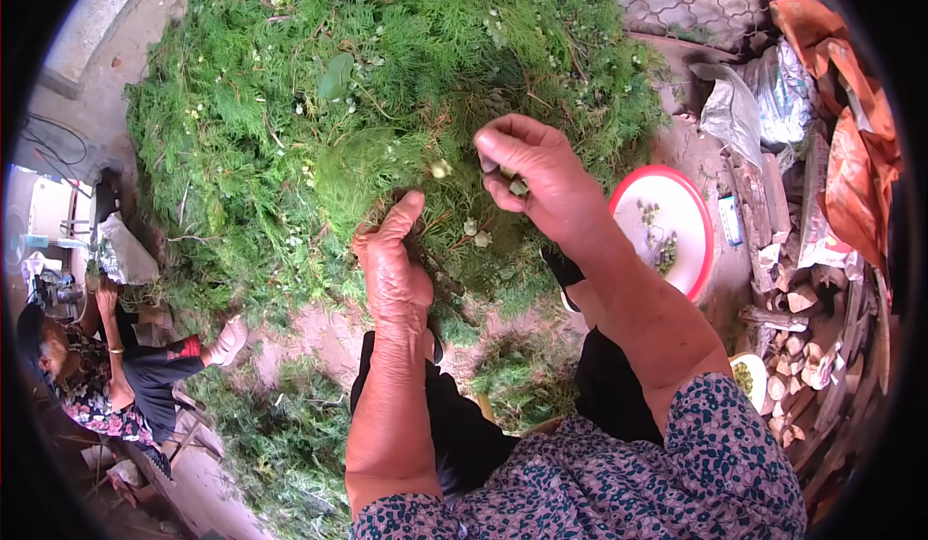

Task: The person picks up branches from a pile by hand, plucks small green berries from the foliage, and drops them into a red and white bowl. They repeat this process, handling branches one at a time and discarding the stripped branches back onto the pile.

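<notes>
A big heap of green cypress-like branches fills the ground in front of me, dotted with pale green cones. My left hand is closed on a feathery evergreen sprig, thumb pointing up. To its right and a little higher, my right hand is curled with the fingertips together. A small green cone shows among its fingers; whether more are in the palm is hidden. Right of my forearm stands a white basin with a red rim, holding several small green cones.
At the left, another person sits beside the heap. Split firewood, plastic sacks and an orange cloth lie along the right. A smaller bowl of greenish bits is near my right elbow. More greenery lies at the lower left.
</notes>
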Demonstrator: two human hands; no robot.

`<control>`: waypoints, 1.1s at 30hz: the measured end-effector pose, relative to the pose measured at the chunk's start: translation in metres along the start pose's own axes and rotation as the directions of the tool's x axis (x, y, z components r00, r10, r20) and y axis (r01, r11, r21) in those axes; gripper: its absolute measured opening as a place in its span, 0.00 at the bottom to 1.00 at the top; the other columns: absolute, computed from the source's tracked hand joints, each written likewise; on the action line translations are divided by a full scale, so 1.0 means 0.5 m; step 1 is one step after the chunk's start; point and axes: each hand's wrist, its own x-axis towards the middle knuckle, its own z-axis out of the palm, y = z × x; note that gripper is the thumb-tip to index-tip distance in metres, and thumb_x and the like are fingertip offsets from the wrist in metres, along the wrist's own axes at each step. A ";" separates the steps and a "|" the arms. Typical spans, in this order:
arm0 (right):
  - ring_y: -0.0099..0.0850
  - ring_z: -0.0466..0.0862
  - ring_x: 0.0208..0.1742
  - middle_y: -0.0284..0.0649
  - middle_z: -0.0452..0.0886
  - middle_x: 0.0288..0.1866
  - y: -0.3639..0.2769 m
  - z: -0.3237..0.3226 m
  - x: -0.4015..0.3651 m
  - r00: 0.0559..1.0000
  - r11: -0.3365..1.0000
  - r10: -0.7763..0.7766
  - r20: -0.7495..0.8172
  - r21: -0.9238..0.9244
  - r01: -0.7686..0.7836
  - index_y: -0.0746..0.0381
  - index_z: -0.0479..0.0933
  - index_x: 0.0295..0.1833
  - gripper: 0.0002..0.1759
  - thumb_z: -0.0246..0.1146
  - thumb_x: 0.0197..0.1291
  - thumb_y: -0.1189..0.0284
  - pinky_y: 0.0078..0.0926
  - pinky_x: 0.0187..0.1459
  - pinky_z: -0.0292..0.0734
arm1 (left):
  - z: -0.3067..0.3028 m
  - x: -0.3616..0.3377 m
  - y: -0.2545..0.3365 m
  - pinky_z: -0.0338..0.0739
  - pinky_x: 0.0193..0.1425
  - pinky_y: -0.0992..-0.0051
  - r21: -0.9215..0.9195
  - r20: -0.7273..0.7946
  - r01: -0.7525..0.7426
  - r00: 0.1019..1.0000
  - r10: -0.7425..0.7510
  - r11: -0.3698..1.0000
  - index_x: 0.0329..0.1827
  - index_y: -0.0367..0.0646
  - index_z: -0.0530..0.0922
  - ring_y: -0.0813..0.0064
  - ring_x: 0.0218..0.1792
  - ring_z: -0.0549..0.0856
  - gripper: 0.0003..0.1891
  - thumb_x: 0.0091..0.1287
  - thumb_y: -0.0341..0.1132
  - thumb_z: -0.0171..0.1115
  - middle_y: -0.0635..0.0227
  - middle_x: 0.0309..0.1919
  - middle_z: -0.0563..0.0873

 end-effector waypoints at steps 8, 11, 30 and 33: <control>0.16 0.72 0.19 0.30 0.75 0.25 0.033 0.024 -0.005 0.999 0.937 -0.042 -0.016 -0.349 0.034 0.65 0.76 0.42 0.12 0.63 0.56 0.69 0.13 0.18 0.65 | -0.022 0.008 -0.010 0.72 0.45 0.75 0.051 0.097 0.092 0.991 -0.096 0.994 0.39 0.37 0.79 0.75 0.34 0.79 0.13 0.49 0.23 0.65 0.66 0.34 0.82; 0.16 0.72 0.20 0.30 0.75 0.25 0.029 0.029 -0.009 0.998 0.929 -0.055 0.007 -0.367 0.054 0.65 0.76 0.42 0.11 0.61 0.57 0.70 0.13 0.18 0.65 | -0.026 0.007 -0.015 0.71 0.46 0.75 0.185 0.097 0.019 0.995 -0.037 0.983 0.41 0.36 0.78 0.75 0.35 0.79 0.14 0.49 0.24 0.65 0.66 0.35 0.83; 0.17 0.66 0.17 0.33 0.70 0.24 0.033 0.008 -0.007 0.950 0.961 0.276 0.146 -0.068 -0.268 0.65 0.73 0.35 0.13 0.56 0.62 0.66 0.13 0.15 0.57 | -0.013 -0.007 -0.002 0.73 0.40 0.76 0.227 0.219 -0.058 0.976 0.007 0.972 0.38 0.38 0.80 0.77 0.32 0.80 0.10 0.52 0.21 0.64 0.70 0.33 0.83; 0.21 0.67 0.16 0.37 0.70 0.24 0.043 -0.003 -0.003 0.957 0.948 0.255 0.136 0.161 -0.275 0.66 0.72 0.33 0.11 0.60 0.59 0.68 0.15 0.14 0.57 | -0.013 -0.007 -0.005 0.74 0.38 0.75 0.165 0.196 0.020 0.979 -0.053 0.986 0.38 0.39 0.80 0.76 0.32 0.81 0.11 0.51 0.22 0.65 0.69 0.33 0.83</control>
